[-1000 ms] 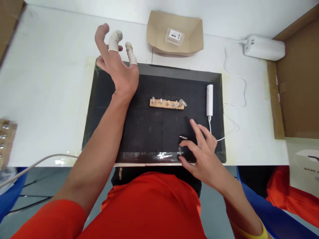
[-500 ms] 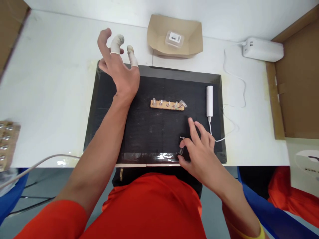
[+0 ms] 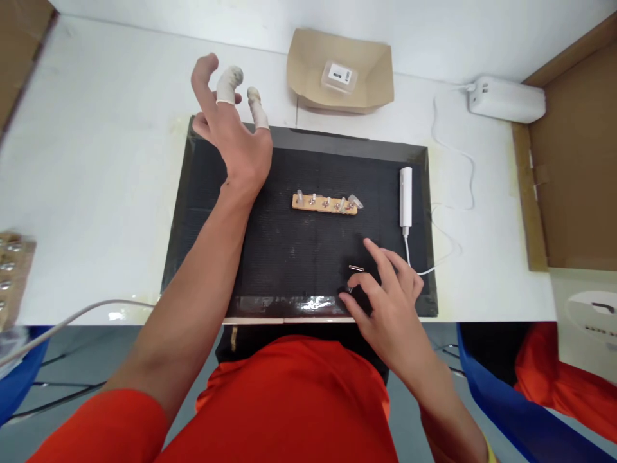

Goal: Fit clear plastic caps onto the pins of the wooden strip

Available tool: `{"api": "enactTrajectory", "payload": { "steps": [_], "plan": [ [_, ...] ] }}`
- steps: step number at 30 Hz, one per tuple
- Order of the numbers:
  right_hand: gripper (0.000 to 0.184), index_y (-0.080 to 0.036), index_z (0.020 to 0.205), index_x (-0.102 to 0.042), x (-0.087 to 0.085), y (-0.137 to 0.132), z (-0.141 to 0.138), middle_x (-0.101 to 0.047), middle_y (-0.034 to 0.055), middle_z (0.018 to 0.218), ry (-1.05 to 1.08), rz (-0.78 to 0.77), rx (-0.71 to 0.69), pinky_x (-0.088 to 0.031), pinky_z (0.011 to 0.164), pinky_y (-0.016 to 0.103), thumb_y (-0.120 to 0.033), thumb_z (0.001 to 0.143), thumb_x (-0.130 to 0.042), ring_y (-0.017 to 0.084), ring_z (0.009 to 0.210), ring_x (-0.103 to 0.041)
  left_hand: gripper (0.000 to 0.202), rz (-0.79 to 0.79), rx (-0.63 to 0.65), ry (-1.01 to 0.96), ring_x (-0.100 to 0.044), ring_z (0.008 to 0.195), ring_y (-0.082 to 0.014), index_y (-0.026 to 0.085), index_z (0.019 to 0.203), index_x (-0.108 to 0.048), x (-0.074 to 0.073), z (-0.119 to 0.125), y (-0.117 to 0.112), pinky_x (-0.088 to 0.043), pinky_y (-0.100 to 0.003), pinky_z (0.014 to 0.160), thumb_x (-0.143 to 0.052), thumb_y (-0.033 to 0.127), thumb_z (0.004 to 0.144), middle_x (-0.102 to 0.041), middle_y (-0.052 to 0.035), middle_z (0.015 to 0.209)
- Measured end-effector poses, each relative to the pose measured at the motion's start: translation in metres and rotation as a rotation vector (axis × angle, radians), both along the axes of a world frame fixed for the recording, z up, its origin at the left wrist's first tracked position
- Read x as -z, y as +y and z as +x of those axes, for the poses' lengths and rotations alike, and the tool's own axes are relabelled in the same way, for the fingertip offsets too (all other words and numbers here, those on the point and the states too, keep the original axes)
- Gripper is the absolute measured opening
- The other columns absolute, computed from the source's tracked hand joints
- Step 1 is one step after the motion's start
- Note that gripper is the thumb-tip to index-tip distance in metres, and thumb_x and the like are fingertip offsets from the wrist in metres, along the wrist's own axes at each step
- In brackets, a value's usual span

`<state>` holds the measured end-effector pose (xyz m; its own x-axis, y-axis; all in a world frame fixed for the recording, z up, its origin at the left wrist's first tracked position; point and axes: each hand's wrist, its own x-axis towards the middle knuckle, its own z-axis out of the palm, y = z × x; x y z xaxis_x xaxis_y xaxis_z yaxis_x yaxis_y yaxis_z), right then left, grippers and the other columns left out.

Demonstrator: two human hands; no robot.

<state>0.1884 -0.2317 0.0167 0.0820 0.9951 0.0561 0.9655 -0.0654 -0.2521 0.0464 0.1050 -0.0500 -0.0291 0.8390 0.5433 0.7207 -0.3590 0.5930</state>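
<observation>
My left hand [image 3: 234, 132] is raised over the far left corner of the black mat [image 3: 289, 257]. Its fingers are spread and empty, and two fingertips wear white cots. My right hand [image 3: 388, 299] rests at the mat's near edge, with thumb and forefinger pinched on a small metal part [image 3: 348, 289] while the other fingers stretch out. A short metal pin [image 3: 355, 267] lies just beyond the forefinger. A small wooden strip [image 3: 324, 204] studded with several little pegs and clear caps lies in the middle of the mat.
A white pen-shaped tool [image 3: 405, 195] with a cable lies on the mat's right side. Behind the mat sits a cardboard tray [image 3: 308, 61] holding a small clear box [image 3: 339, 76]. A white adapter [image 3: 506, 99] and a cardboard box [image 3: 569, 161] stand at right. A parts tray [image 3: 9, 270] pokes in at left.
My right hand's thumb and forefinger have closed on the small part at the mat's near edge. The left hand has stayed raised and hardly moved.
</observation>
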Motion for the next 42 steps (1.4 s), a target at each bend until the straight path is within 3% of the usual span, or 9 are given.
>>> {"api": "enactTrajectory", "payload": {
  "steps": [4,9,13,24,30,33,36,39,42],
  "plan": [
    [0.008,-0.023,0.092,-0.06,0.005,-0.003,-0.004,-0.05,0.0155,0.162,0.056,0.041,0.054,-0.04,0.103,0.054,-0.022,0.097,-0.066,0.036,0.139,-0.049,0.044,-0.017,-0.024,-0.018,-0.067,0.104,-0.0223,0.025,0.137,-0.048,-0.008,0.004,-0.007,-0.036,-0.057,0.116,-0.05,0.003,0.099,-0.038,-0.01,0.161],
    [0.017,-0.023,0.111,-0.062,0.007,-0.008,-0.006,-0.047,0.019,0.163,0.079,0.003,0.161,-0.039,0.107,0.06,-0.03,0.097,-0.068,0.04,0.141,-0.046,0.036,-0.082,-0.023,-0.049,-0.066,0.106,-0.0244,0.027,0.133,-0.053,-0.021,0.007,-0.018,-0.035,-0.053,0.119,-0.055,0.012,0.1,-0.039,-0.0093,0.162],
    [0.019,-0.025,0.117,-0.066,0.008,-0.01,-0.006,-0.047,0.0169,0.165,0.061,-0.004,0.153,-0.039,0.107,0.063,-0.033,0.099,-0.064,0.04,0.141,-0.047,0.038,-0.084,-0.021,-0.072,-0.066,0.105,-0.0239,0.027,0.132,-0.054,-0.023,0.007,-0.019,-0.033,-0.054,0.12,-0.055,0.01,0.098,-0.039,-0.0085,0.163],
    [0.013,-0.022,0.106,-0.072,0.007,-0.005,-0.004,-0.041,0.0167,0.169,0.017,-0.009,0.108,-0.043,0.104,0.063,-0.031,0.098,-0.066,0.042,0.144,-0.045,0.042,-0.144,-0.067,-0.015,-0.066,0.105,-0.0236,0.024,0.132,-0.054,-0.038,0.013,-0.028,-0.035,-0.049,0.116,-0.053,0.001,0.096,-0.042,-0.0108,0.161],
    [0.016,-0.021,0.111,-0.072,-0.008,-0.004,0.0,-0.038,0.0179,0.171,0.024,0.029,0.032,-0.047,0.105,0.064,-0.03,0.101,-0.063,0.042,0.144,-0.046,0.04,-0.152,-0.031,-0.068,-0.066,0.108,-0.0268,0.026,0.133,-0.055,-0.034,0.011,-0.028,-0.031,-0.052,0.12,-0.049,0.009,0.098,-0.04,-0.0089,0.163],
    [0.015,-0.021,0.108,-0.072,-0.022,0.014,0.01,-0.037,0.0167,0.172,0.064,0.066,-0.003,-0.047,0.109,0.065,-0.032,0.1,-0.064,0.042,0.145,-0.047,0.038,-0.214,0.006,-0.129,-0.066,0.118,-0.0296,0.032,0.135,-0.054,-0.035,0.009,-0.031,-0.026,-0.05,0.125,-0.055,0.023,0.098,-0.035,-0.0043,0.167],
    [0.016,-0.023,0.105,-0.074,-0.031,0.049,0.023,-0.035,0.0133,0.173,0.04,0.097,-0.033,-0.046,0.112,0.063,-0.036,0.099,-0.067,0.041,0.148,-0.044,0.038,-0.242,0.025,-0.181,-0.064,0.122,-0.0307,0.036,0.135,-0.053,-0.035,0.008,-0.032,-0.023,-0.049,0.129,-0.056,0.033,0.097,-0.034,-0.0012,0.168],
    [0.018,-0.025,0.102,-0.075,-0.031,0.089,0.032,-0.038,0.0089,0.172,-0.032,0.147,-0.084,-0.041,0.117,0.065,-0.041,0.097,-0.069,0.04,0.145,-0.045,0.035,-0.208,-0.001,-0.175,-0.065,0.117,-0.0283,0.036,0.132,-0.053,-0.034,0.009,-0.032,-0.027,-0.048,0.129,-0.057,0.03,0.098,-0.039,-0.0014,0.165],
    [0.019,-0.025,0.104,-0.076,-0.026,0.118,0.037,-0.035,0.007,0.174,-0.026,0.11,-0.144,-0.043,0.115,0.063,-0.04,0.098,-0.066,0.04,0.147,-0.041,0.033,-0.198,-0.02,-0.153,-0.067,0.115,-0.0266,0.036,0.13,-0.054,-0.034,0.01,-0.031,-0.029,-0.048,0.129,-0.055,0.024,0.1,-0.041,-0.0015,0.163]
  ]
}}
